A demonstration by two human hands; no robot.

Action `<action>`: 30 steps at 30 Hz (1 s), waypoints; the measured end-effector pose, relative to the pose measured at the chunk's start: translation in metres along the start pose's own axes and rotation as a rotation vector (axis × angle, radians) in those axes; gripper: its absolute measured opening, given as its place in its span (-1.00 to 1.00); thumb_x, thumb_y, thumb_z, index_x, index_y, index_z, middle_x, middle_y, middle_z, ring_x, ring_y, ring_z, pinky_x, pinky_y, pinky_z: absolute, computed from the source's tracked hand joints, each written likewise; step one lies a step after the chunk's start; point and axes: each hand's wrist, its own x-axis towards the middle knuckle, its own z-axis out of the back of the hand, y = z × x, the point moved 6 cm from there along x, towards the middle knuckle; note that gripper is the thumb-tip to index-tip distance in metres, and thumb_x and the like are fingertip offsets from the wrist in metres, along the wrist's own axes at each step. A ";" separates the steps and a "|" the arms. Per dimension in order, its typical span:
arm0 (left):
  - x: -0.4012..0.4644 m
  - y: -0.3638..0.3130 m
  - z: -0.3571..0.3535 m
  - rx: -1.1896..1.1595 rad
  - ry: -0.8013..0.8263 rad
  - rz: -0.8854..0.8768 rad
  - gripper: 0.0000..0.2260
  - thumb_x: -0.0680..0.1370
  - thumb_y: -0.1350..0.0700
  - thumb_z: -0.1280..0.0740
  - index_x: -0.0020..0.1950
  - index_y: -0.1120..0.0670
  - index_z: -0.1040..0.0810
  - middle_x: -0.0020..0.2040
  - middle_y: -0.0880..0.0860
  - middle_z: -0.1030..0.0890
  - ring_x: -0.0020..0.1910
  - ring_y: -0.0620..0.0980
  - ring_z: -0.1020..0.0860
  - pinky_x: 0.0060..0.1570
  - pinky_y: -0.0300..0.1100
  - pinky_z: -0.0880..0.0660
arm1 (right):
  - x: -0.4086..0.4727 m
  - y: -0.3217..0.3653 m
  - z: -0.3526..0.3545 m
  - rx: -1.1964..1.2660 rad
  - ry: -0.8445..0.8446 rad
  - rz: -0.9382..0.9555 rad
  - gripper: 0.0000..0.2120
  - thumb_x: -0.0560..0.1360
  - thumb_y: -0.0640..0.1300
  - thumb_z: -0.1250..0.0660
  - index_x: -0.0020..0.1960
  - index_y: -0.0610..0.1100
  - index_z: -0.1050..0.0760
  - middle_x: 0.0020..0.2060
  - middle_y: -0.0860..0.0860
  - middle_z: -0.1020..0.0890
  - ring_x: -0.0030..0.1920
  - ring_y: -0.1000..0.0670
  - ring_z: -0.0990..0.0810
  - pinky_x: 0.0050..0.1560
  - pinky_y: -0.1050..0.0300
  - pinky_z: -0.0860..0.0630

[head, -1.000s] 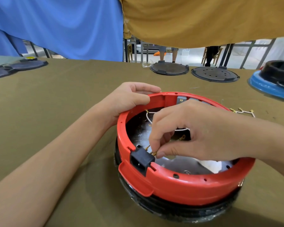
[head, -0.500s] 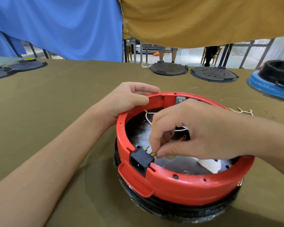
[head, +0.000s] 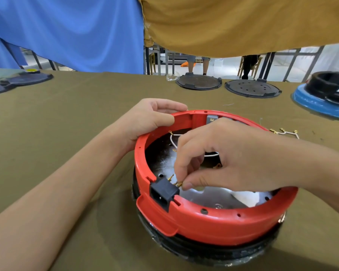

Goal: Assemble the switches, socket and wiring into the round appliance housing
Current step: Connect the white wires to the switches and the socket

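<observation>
Housing (head: 213, 222), red and round, is set on the table (head: 67, 124) directly before the person. Its far rim is gripped by the left hand (head: 149, 122), thumb inside and fingers curled over. The socket (head: 163, 191) is already seated in the near wall notch. A brass terminal (head: 179, 183) is pinched between thumb and forefinger of the right hand (head: 233, 155) at the socket's rear. White wire (head: 173, 138) lies loose inside; connection is judged unfinished. Spare leads (head: 284, 132) are left outside.

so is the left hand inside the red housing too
No, the left hand grips the red housing rim from outside.
</observation>
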 end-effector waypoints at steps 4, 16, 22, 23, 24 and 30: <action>0.001 0.000 0.001 0.036 -0.014 -0.004 -0.59 0.50 0.50 -0.17 0.15 0.15 -0.63 0.05 0.12 -0.72 -0.02 0.08 -0.66 0.06 -0.10 -0.61 | 0.002 0.003 -0.004 0.001 -0.032 0.021 -0.91 0.46 -0.16 -0.51 -0.14 0.01 -0.64 -0.24 0.15 -0.62 -0.17 0.08 -0.63 -0.11 0.19 -0.52; 0.000 -0.001 0.005 0.093 0.058 0.003 -0.55 0.49 0.50 -0.16 0.19 0.12 -0.62 0.09 0.05 -0.71 -0.04 0.03 -0.69 -0.03 -0.17 -0.64 | -0.021 -0.050 0.068 0.071 -0.324 -0.179 -0.88 0.44 0.01 -0.44 -0.11 -0.01 -0.69 -0.24 0.05 -0.72 -0.23 0.05 -0.67 -0.15 0.22 -0.58; -0.001 -0.002 0.018 0.178 0.165 0.010 -0.47 0.31 0.37 -0.25 0.23 0.04 -0.62 0.17 0.03 -0.68 0.15 0.16 -0.64 0.22 0.11 -0.51 | -0.065 -0.134 0.109 0.081 -0.603 -0.553 -0.91 0.54 -0.15 -0.41 -0.08 -0.14 -0.66 -0.29 0.01 -0.69 -0.25 0.06 -0.61 -0.16 0.13 -0.60; -0.001 -0.002 0.019 0.182 0.182 0.010 -0.45 0.29 0.35 -0.26 0.23 0.01 -0.62 0.19 0.03 -0.67 0.16 0.18 -0.62 0.24 0.14 -0.47 | -0.073 -0.146 0.112 0.104 -0.615 -0.621 -0.91 0.55 -0.15 -0.40 -0.08 -0.14 -0.66 -0.28 0.01 -0.70 -0.24 0.06 -0.62 -0.19 0.17 -0.59; 0.000 -0.002 0.018 0.164 0.193 0.007 -0.44 0.29 0.36 -0.30 0.24 -0.02 -0.62 0.21 0.03 -0.66 0.17 0.16 -0.61 0.24 0.11 -0.45 | -0.080 -0.156 0.112 0.122 -0.611 -0.682 -0.91 0.55 -0.14 -0.40 -0.08 -0.12 -0.66 -0.27 0.02 -0.71 -0.23 0.07 -0.63 -0.21 0.23 -0.59; 0.004 0.003 0.007 0.050 0.236 -0.005 -0.52 0.54 0.47 -0.17 0.26 0.04 -0.62 0.24 0.00 -0.65 0.20 0.03 -0.63 0.07 -0.19 -0.60 | -0.087 -0.188 0.097 -0.036 -0.480 -0.829 -0.93 0.53 -0.13 -0.41 -0.13 -0.05 -0.62 -0.21 -0.01 -0.68 -0.19 0.02 -0.64 -0.20 0.17 -0.58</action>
